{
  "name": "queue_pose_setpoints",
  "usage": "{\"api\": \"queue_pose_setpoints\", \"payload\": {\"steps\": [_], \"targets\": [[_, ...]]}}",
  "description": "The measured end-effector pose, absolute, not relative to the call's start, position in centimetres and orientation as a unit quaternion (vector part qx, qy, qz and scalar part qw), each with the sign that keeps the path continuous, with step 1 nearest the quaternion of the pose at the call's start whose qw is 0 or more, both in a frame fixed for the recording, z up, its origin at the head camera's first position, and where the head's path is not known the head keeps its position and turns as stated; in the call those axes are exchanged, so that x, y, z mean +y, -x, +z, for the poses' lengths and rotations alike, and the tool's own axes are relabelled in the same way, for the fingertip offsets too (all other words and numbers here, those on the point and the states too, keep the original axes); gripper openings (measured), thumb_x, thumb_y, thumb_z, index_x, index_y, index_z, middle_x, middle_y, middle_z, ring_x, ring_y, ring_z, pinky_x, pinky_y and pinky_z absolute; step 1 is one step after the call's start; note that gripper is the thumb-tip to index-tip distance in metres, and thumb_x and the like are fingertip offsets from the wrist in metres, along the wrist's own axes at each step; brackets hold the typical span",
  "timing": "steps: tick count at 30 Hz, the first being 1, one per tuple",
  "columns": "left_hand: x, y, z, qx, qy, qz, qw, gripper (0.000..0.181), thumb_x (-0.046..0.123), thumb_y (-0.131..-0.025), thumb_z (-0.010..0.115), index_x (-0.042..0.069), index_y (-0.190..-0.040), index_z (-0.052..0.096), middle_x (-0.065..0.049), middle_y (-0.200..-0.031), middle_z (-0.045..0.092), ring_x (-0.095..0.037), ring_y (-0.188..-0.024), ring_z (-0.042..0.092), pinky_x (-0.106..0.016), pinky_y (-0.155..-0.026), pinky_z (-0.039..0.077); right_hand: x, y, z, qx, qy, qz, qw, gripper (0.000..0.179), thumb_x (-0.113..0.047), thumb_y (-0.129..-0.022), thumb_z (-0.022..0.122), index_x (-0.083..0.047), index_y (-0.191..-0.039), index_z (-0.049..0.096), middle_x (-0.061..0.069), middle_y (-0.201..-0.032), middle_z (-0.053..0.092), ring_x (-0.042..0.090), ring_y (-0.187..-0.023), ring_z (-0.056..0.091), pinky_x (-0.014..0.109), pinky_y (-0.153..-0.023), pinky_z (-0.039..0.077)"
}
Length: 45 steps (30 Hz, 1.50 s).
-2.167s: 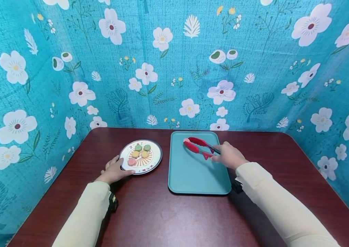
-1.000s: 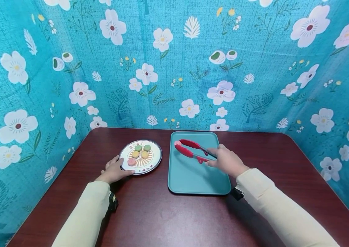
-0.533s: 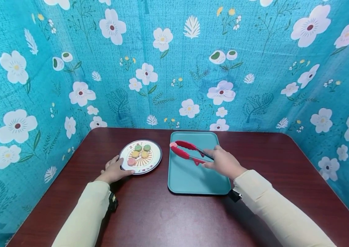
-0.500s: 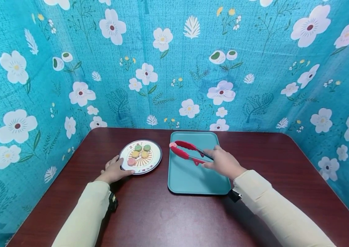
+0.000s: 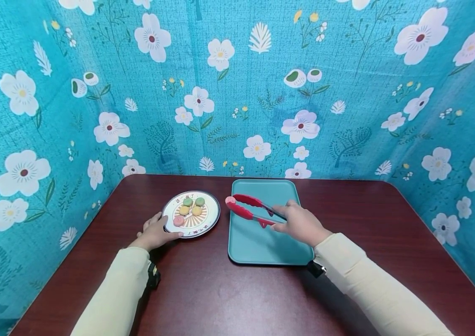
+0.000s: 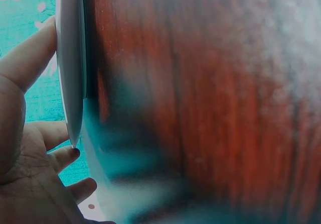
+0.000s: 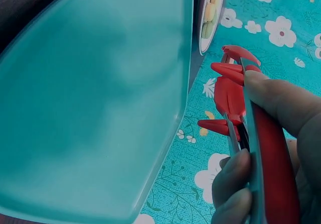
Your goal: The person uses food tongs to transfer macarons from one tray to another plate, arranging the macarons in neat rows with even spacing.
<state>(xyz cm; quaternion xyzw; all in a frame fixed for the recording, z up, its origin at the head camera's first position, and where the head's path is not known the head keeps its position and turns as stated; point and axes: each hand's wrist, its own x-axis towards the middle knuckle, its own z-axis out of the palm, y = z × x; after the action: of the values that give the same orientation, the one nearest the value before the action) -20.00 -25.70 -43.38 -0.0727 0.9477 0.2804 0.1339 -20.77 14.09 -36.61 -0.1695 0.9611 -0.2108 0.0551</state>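
Observation:
My left hand rests at the near left rim of a round white plate, its thumb and fingers spread along the edge. On the plate lie a pink macaron, two yellow macarons and two green macarons. My right hand grips red-tipped tongs by the handles, above a teal tray. Between the tong tips sits another pink macaron, over the tray's left edge. In the right wrist view the tong heads partly hide it.
A dark reddish-brown table carries the plate and, to its right, the tray. Teal flowered cloth hangs behind the table and along both sides. A narrow strip of tabletop separates plate from tray.
My right hand has carried the tongs and pink macaron leftward across the tray, from its upper middle to its left edge. My left hand and the plate have stayed put.

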Motion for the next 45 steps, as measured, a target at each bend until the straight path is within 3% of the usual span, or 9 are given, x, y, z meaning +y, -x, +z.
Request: {"api": "queue_pose_setpoints", "payload": {"steps": [27, 45], "targets": [[-25.7, 20.0, -43.5, 0.947, 0.078, 0.281, 0.137, 0.102, 0.054, -0.081, 0.069, -0.005, -0.150, 0.021, -0.027, -0.154, 0.009, -0.049, -0.137, 0.007, -0.071, -0.105, 0.009, 12.8, 20.2, -36.6, 0.957, 0.193, -0.208, 0.056, 0.070, -0.030, -0.076, 0.083, -0.009, -0.136, 0.056, 0.008, -0.094, 0.054, 0.017, -0.074, 0.050, 0.026, -0.052, 0.047], [-25.8, 20.1, -43.5, 0.948, 0.071, 0.281, 0.133, 0.102, 0.054, -0.081, 0.070, -0.006, -0.149, 0.022, -0.028, -0.154, 0.010, -0.049, -0.137, 0.007, -0.071, -0.103, 0.010, 11.9, 20.2, -36.9, 0.950, 0.232, -0.205, 0.049, 0.065, -0.030, -0.078, 0.081, -0.008, -0.134, 0.058, 0.011, -0.092, 0.054, 0.016, -0.071, 0.046, 0.027, -0.051, 0.043]]}}
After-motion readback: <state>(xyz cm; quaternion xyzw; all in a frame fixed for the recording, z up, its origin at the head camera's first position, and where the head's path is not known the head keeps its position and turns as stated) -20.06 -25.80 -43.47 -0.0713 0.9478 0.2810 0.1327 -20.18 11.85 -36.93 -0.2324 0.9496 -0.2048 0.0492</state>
